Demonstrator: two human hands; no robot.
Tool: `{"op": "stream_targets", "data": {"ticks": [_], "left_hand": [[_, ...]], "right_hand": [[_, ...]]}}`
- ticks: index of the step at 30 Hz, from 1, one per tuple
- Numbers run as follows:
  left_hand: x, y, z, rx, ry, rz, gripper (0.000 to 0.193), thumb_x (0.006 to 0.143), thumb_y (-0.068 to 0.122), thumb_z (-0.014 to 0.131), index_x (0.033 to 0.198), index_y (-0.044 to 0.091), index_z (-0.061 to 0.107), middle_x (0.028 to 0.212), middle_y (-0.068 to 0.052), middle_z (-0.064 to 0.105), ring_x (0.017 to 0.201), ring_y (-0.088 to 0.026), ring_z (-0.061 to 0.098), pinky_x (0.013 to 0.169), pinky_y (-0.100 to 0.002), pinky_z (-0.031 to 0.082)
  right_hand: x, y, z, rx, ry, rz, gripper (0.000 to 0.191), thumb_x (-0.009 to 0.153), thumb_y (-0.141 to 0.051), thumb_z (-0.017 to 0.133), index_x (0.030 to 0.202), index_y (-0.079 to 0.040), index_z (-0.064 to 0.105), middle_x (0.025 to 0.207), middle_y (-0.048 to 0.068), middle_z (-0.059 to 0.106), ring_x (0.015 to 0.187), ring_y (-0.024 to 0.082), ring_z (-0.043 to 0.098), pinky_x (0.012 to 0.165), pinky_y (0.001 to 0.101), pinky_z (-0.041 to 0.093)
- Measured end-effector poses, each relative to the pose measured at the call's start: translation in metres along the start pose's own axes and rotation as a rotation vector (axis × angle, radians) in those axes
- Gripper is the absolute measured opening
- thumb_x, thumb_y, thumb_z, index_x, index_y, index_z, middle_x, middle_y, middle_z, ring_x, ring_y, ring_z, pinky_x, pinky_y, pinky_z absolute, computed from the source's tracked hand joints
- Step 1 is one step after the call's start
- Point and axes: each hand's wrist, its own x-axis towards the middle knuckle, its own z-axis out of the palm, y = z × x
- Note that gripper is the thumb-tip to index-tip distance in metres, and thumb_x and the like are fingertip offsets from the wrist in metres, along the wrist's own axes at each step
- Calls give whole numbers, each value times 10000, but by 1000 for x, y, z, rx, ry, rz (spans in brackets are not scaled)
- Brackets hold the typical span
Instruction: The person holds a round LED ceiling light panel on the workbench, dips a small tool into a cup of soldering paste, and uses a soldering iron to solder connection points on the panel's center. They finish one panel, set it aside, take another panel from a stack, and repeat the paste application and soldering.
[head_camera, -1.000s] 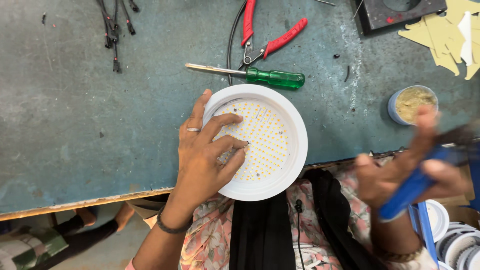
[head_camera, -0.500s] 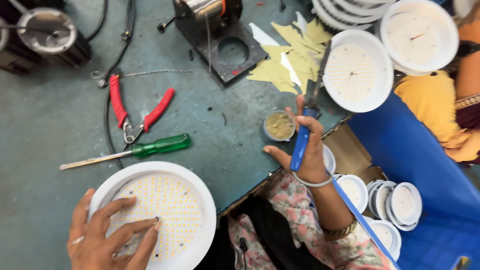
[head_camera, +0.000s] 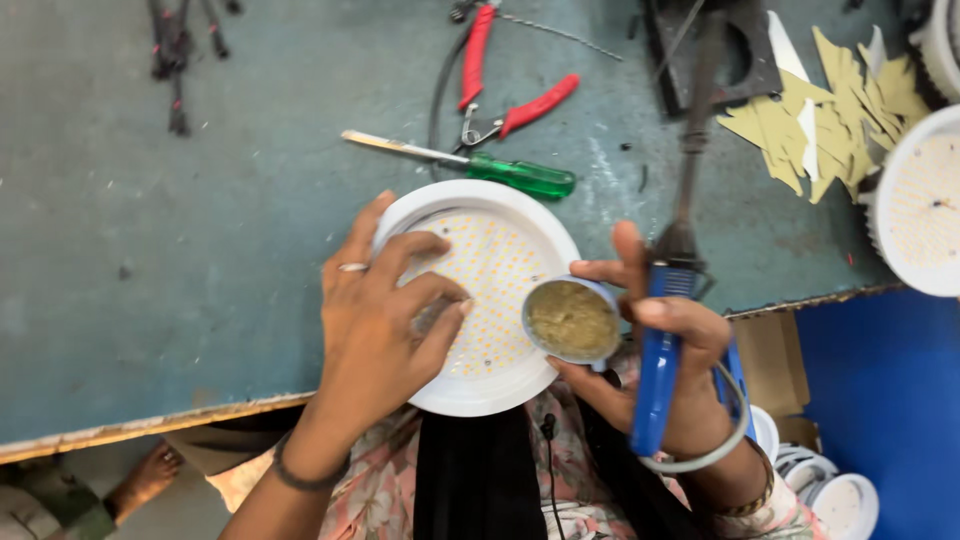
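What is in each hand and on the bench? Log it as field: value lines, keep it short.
left hand: pressed flat on the round white LED panel
right hand: holds a blue-handled soldering iron and a small tin of yellowish paste
tin position: over the panel's right edge
bench: green-handled screwdriver, red-handled pliers, tan paper cutouts
far right: another white panel

Screwdriver (head_camera: 480, 167) lies behind the lamp disc (head_camera: 478, 296); pliers (head_camera: 505, 85) lie farther back.
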Motion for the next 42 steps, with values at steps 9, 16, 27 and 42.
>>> {"op": "stream_targets", "data": {"ticks": [9,16,27,42], "left_hand": [[2,-10,-7,-36,37,19,97,786,204,802,837,153,736,1239,-37,649,1452,-422,394,1019,-563,345],[2,-14,-8,-29,54,31,123,783,211,807,841,136,728,1243,-52,637,1441,-425,406,995,-565,365],[2,-14,-8,-18,58,32,120,783,197,795,847,122,726,1240,-57,640,1438,-423,406,996,-559,363],[3,-9,-8,5,53,35,119,788,198,790,852,122,725,1234,-63,647,1431,-421,408,992,-560,364]], "right_hand": [[32,-6,35,-220,-157,-10,793,807,56,827,1313,-183,266,1614,342,286,1377,414,583,1124,497,547],[38,-3,42,-254,-169,-30,809,813,42,847,1318,-190,259,1613,338,294,1365,398,600,1111,482,560],[37,-3,44,-226,-193,-47,823,814,63,835,1341,-198,259,1614,336,274,1392,430,566,1132,500,549],[37,-8,39,-239,-169,-33,788,827,72,808,1331,-199,266,1613,332,292,1391,427,578,1147,508,539]]}}
